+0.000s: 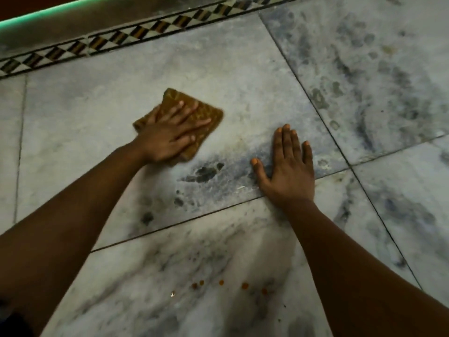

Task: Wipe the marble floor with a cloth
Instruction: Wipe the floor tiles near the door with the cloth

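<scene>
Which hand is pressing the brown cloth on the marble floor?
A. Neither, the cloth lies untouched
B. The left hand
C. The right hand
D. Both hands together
B: the left hand lies spread flat on the brown cloth, while the right hand rests flat on bare marble floor beside it.

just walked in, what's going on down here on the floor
A person is wiping the marble floor. The left hand presses flat on a folded brown cloth, fingers spread over it. The right hand rests open on the bare tile, apparently for support. A few orange spots sit on the nearer tile, away from the cloth.
</scene>
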Motion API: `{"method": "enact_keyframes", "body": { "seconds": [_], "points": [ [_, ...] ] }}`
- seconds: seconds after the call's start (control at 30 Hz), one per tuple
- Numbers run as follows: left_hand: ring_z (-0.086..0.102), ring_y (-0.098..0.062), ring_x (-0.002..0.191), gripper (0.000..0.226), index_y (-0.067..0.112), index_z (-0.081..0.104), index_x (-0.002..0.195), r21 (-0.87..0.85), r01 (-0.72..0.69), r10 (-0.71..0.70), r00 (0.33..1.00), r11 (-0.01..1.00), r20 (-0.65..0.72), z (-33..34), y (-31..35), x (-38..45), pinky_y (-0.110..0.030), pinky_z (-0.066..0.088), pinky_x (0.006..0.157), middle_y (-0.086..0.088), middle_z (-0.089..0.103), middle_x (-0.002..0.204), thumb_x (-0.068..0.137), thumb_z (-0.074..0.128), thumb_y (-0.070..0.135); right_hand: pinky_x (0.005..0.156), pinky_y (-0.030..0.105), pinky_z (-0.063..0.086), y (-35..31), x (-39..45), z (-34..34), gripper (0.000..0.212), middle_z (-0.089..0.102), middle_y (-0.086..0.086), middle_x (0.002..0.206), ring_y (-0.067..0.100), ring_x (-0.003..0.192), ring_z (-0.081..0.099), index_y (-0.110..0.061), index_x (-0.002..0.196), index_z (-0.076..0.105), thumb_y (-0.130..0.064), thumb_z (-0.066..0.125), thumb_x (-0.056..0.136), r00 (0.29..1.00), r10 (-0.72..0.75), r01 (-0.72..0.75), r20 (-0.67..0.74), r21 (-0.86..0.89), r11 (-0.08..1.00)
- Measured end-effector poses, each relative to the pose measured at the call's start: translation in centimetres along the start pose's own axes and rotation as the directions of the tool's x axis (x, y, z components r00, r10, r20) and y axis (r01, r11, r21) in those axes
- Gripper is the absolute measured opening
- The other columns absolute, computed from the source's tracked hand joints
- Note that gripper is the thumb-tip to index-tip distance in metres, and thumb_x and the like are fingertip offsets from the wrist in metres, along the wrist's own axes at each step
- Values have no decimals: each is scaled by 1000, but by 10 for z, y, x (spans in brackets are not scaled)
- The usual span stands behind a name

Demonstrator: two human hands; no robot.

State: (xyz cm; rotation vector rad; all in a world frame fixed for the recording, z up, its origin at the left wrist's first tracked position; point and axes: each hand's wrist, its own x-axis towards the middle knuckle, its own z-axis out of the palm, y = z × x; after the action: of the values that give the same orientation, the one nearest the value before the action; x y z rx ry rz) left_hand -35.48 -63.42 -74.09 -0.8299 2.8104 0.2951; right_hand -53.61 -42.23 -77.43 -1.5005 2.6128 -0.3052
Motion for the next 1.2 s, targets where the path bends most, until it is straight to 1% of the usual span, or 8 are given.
{"method": "enact_keyframes", "body": {
  "seconds": [0.1,0.37,0.57,0.7,0.83,0.93,1.07,1.2],
  "points": [
    [-8,-19,145,48,52,8,142,-35,160,-160,987,987,-3,-2,46,31,-51,-4,112,10,-7,158,98,25,45,116,36,-6,0,0,0,85,2,9,158,20,146,0,-10,150,3,-63,6,83,1000,-2,2,-4,-9,1000],
    [-1,-11,142,51,54,14,135,-48,-123,118,989,991,-86,27,62,-58,-45,-8,112,19,-1,151,85,8,52,117,38,-6,1,1,1,77,0,9,158,20,146,-2,-9,150,2,-52,13,87,1000,1,-1,29,-18,1000],
    [-2,-21,146,42,53,23,139,-143,207,-218,974,968,-66,6,60,6,-55,-2,111,10,5,158,98,27,47,117,39,-4,1,1,2,77,0,10,158,20,146,-1,-8,150,3,-52,12,87,1000,1,0,26,-47,999],
    [-5,-22,146,46,50,17,143,-62,194,-198,977,979,-81,18,112,13,-57,-8,111,7,0,159,98,24,48,117,39,-3,-2,3,0,77,2,11,158,21,146,1,-7,149,5,-51,13,87,1000,-6,6,19,-38,999],
    [0,-23,146,55,49,12,144,16,74,-71,989,997,-128,40,120,-70,-55,-7,111,7,3,159,89,9,53,117,40,-3,-1,2,0,78,2,11,158,21,146,0,-7,149,4,-52,13,86,999,-17,18,32,-31,999],
    [-1,-23,146,54,50,8,143,11,213,-211,972,977,-102,45,80,-114,-53,-3,111,7,3,159,90,8,56,117,40,-4,2,2,1,79,1,12,158,22,146,0,-6,149,3,-52,12,86,1000,-16,17,25,-29,999],
    [-10,-24,145,49,46,3,145,-125,506,-512,859,854,-24,27,37,-80,-57,-5,113,6,-9,158,99,19,49,117,40,-3,-6,-4,-2,80,4,15,157,25,146,2,-3,148,7,-51,13,85,999,-20,21,27,-10,1000],
    [-9,-24,145,50,44,8,147,-113,471,-476,879,875,-25,27,59,-62,-57,-5,112,3,-8,159,98,18,49,116,40,-2,-58,-28,9,77,8,14,157,26,145,6,-6,149,13,-50,12,86,991,-124,121,44,56,991]
  ]
}}
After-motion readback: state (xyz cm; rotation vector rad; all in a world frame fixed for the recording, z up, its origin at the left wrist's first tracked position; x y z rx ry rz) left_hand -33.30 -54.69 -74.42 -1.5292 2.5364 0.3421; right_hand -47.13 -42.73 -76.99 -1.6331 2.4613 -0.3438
